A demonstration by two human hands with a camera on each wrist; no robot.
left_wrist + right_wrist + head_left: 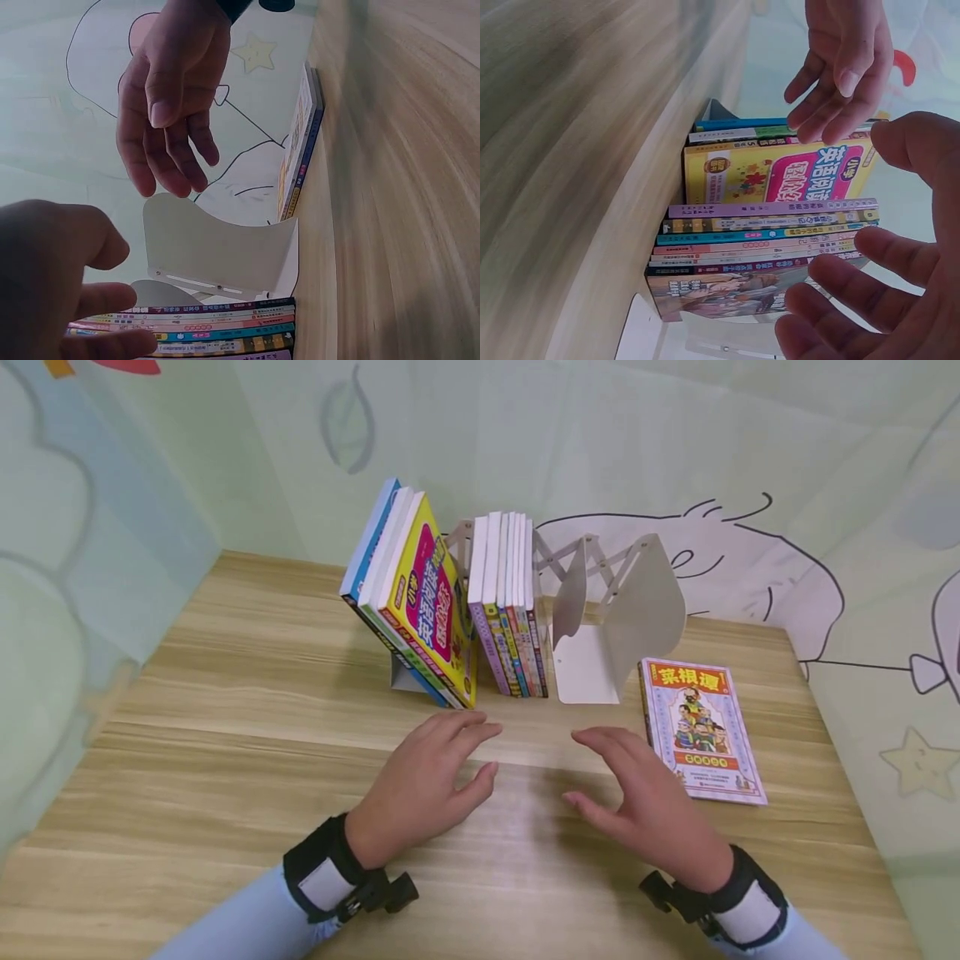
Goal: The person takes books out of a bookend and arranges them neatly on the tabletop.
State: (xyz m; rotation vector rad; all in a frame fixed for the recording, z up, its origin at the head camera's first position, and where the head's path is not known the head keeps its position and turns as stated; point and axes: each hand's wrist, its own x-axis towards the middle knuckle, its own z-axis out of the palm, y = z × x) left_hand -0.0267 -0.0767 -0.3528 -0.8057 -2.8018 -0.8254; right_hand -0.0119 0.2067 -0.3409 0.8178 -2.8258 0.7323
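Observation:
Both hands hover over the wooden table in front of the books, apart from each other and holding nothing. My left hand (423, 785), fingers relaxed and thumb apart, is nearest the large yellow book (438, 602), which leans left with blue and white books behind it. The right hand (656, 806) has loosely bent fingers beside a lilac-covered book (701, 727) lying flat. Between the hands, farther back, a row of thin books (513, 610) stands upright in a beige folding bookend (645, 602). In the right wrist view their spines (765, 232) face the palm.
The bookend's right section holds no book, and its base plate (588, 668) lies on the table (225, 760). Behind and on both sides rises a cloth backdrop (600, 435) with cartoon drawings. Black wrist straps (322, 868) with small cameras are on both wrists.

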